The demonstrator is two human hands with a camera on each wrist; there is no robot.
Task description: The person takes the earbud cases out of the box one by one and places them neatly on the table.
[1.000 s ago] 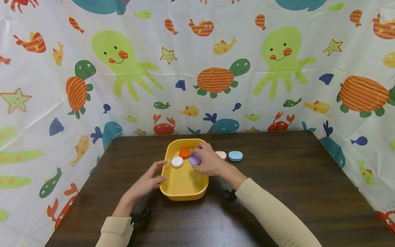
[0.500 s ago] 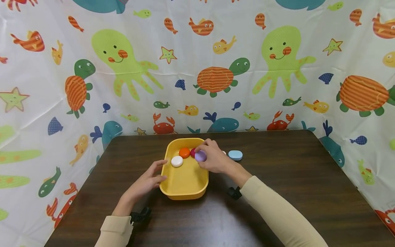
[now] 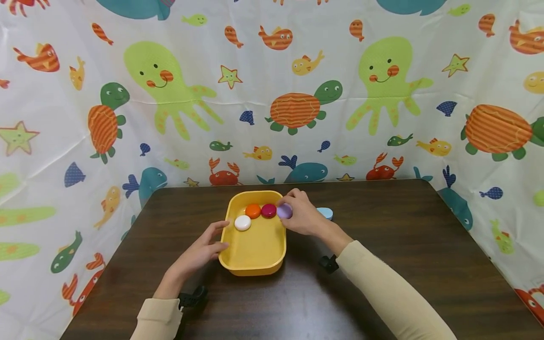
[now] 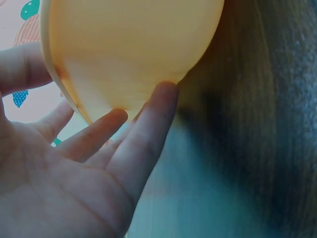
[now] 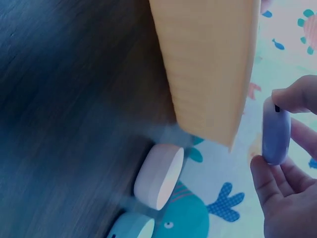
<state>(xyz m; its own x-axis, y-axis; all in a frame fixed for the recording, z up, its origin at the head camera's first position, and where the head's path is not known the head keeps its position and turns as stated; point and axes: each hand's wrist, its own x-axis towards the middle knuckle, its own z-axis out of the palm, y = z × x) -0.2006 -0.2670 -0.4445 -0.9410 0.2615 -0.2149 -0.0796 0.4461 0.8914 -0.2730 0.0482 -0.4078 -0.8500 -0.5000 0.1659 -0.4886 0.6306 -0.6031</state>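
My right hand pinches a small purple disc with rounded edges between thumb and fingertips, above the right rim of a yellow plastic bin. The right wrist view shows that disc edge-on, with a small dark mark on its side. In the bin's far half lie a white disc, an orange disc and a magenta disc. Against the bin's left side rests my left hand, its fingers spread and fairly straight; in the left wrist view the fingertips touch the outer wall.
On the dark wooden table, right of the bin, stands a pale blue oval piece, partly behind my right hand. A pale pink piece beside it shows in the right wrist view. A sea-animal printed curtain hangs behind the table.
My right hand has moved right with the purple disc, from over the bin's inside to its right rim. The magenta disc has come into view; the pink piece is now covered. The left hand stays put.
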